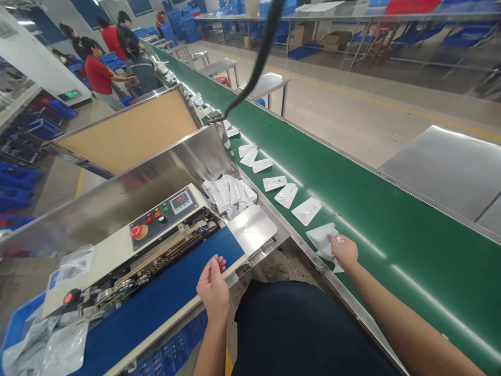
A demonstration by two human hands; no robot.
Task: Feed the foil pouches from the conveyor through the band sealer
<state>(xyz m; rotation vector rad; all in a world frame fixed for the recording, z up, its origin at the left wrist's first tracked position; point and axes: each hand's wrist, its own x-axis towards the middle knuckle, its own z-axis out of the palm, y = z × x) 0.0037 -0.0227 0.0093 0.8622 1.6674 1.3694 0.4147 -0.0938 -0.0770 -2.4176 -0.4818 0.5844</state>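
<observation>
On the green conveyor belt (pixel 415 230), my right hand (pixel 344 250) pinches a white pouch (pixel 321 237); another pouch seems to lie under it, though the overlap hides how many there are. My left hand (pixel 213 287) hovers at the near edge of the band sealer's blue belt (pixel 176 300), fingers curled in and nothing visible in them. Several flat white pouches, such as this one (pixel 307 211), lie in a line up the green belt. A heap of white pouches (pixel 229 193) sits beside the small metal plate (pixel 254 228) at the sealer's end.
The sealer's control panel (pixel 164 214) has a red stop button and a lit display. Pouches fill a blue crate (pixel 19 318) at lower left. A metal rail (pixel 301 243) edges the green belt. A dark cable (pixel 258 62) hangs in front. People (pixel 104 73) stand farther along the line.
</observation>
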